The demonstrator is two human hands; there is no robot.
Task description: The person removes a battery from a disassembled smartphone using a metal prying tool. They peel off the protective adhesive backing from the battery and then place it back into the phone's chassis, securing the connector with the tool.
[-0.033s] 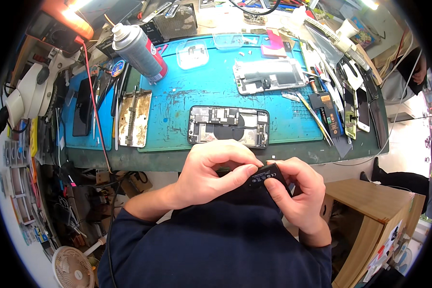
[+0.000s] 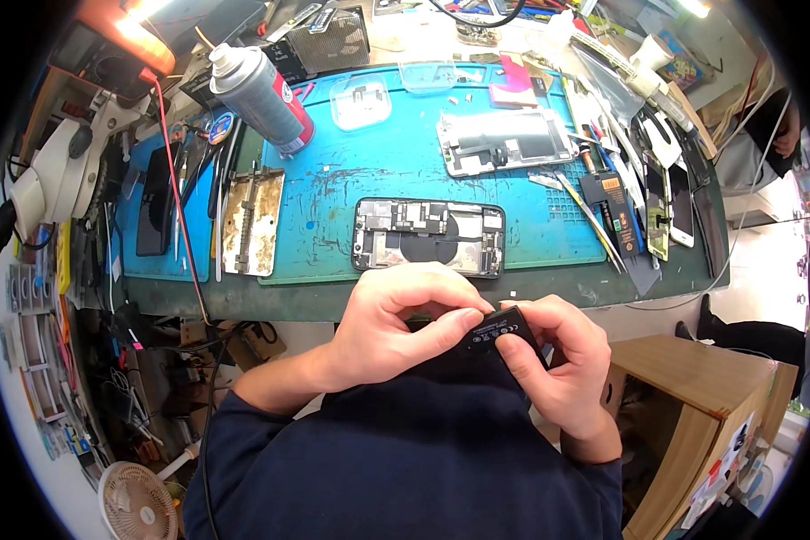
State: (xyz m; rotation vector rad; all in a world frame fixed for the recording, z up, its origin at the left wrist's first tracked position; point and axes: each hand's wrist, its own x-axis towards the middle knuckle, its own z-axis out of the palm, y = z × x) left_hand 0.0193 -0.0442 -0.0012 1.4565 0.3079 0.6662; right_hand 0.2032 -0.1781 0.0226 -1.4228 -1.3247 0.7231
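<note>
Close to my chest, just below the workbench's front edge, both my hands hold a small flat black rectangular part with pale markings on it. My left hand covers its left end, with the thumb pressed along its top. My right hand pinches its right end, fingers curled under it. Just beyond my hands an opened phone body lies on the blue work mat, its inner boards and a dark round coil showing.
A second opened phone frame lies farther back, and a grey spray can lies on its side at the back left. A metal clamp jig and a microscope are at left, tools and phones at right. A wooden cabinet stands at lower right.
</note>
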